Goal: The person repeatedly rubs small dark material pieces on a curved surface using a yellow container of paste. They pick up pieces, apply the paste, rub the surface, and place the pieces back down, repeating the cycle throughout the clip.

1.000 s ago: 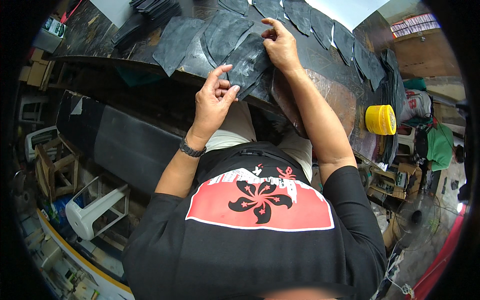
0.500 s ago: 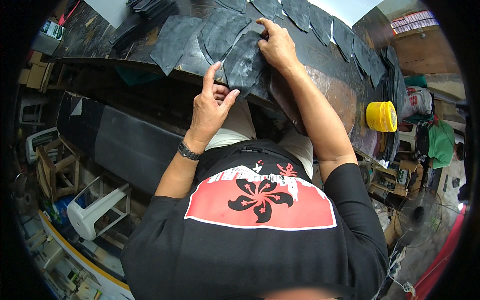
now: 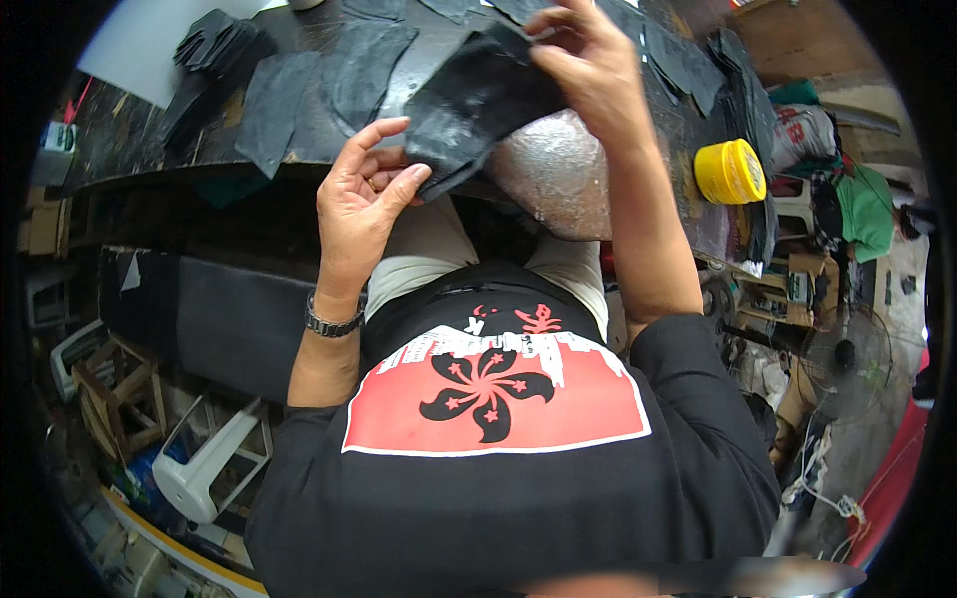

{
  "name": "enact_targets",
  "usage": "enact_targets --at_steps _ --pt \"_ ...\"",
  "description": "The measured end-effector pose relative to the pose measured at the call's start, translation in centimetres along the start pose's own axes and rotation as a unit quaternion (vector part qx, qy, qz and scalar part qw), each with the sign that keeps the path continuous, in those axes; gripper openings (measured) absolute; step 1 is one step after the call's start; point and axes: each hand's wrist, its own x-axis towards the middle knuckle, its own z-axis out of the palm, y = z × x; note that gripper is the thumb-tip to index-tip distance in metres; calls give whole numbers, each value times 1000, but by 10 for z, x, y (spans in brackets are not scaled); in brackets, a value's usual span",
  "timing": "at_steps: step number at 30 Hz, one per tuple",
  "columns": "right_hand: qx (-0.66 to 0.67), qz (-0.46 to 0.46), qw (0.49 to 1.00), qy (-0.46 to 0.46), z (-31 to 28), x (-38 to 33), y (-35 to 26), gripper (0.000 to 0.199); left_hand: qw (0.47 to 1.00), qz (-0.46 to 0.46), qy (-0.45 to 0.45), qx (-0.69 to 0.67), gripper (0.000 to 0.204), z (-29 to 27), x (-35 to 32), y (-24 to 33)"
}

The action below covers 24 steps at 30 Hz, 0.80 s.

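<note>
A black, leather-like piece (image 3: 478,95) is lifted between my hands, just above the table's near edge. My left hand (image 3: 364,204) pinches its lower left edge, thumb at the bottom corner and index finger along the side. At the upper right end, my right hand (image 3: 598,85) grips it, with the fingers curled and partly blurred. To the left, similar black pieces lie on the table: one curved piece (image 3: 369,65) close to the held one and a paler flat piece (image 3: 279,110) farther out.
A stack of dark pieces (image 3: 214,45) lies at the far left, and more pieces (image 3: 683,65) are spread at the right. A worn brown slab (image 3: 553,174) sits at the table edge below my right hand. A yellow tub (image 3: 728,171) stands right of my forearm.
The black piece has been raised off the table and turned, with both hands holding it. My view has shifted, so the table's things appear lower or farther left.
</note>
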Motion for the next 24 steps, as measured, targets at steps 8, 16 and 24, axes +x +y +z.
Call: enact_targets --at_steps 8,16,24 --pt "-21 193 955 224 -106 -118 23 50 940 92 -165 284 38 74 45 -26" --pt "-64 123 960 242 -91 -164 40 58 930 148 -131 308 44 86 39 -34" --pt "-91 123 963 224 -84 -160 38 63 929 129 -164 305 41 92 44 -26"
